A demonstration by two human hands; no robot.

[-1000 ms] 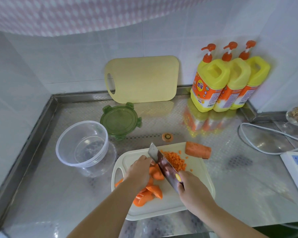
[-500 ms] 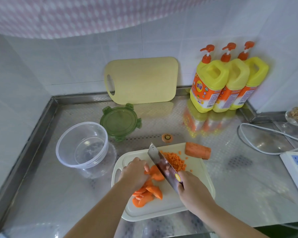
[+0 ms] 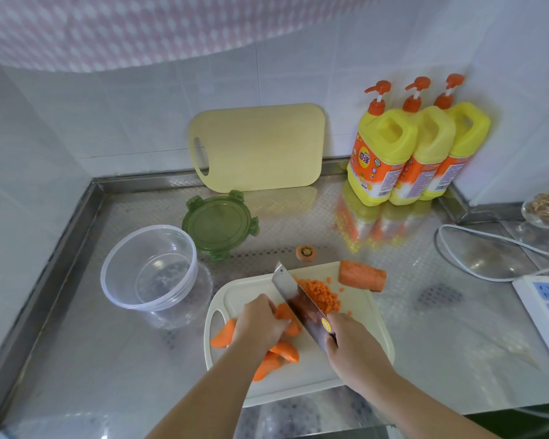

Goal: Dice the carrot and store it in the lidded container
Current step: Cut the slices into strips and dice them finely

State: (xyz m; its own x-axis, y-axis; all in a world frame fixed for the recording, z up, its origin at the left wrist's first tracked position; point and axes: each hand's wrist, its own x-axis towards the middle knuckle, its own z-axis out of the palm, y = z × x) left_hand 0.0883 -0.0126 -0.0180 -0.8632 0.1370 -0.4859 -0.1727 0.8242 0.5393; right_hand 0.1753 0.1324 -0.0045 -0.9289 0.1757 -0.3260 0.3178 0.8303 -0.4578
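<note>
Knife and hands sit almost where they were half a second ago.
The right hand (image 3: pixel 355 350) grips the knife (image 3: pixel 295 296) by its handle. Just left of the blade, the left hand (image 3: pixel 257 324) holds carrot slices (image 3: pixel 286 351) under curled fingers on the cutting board (image 3: pixel 301 378). Diced carrot (image 3: pixel 320 294) lies right of the blade, with a carrot chunk (image 3: pixel 362 275) beyond. The container (image 3: pixel 149 270) and lid (image 3: pixel 219 224) are farther left.

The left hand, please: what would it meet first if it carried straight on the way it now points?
Most likely the knife blade, just beyond the carrot slices that the left hand holds down; the right hand grips that knife. Depth is unclear.
</note>
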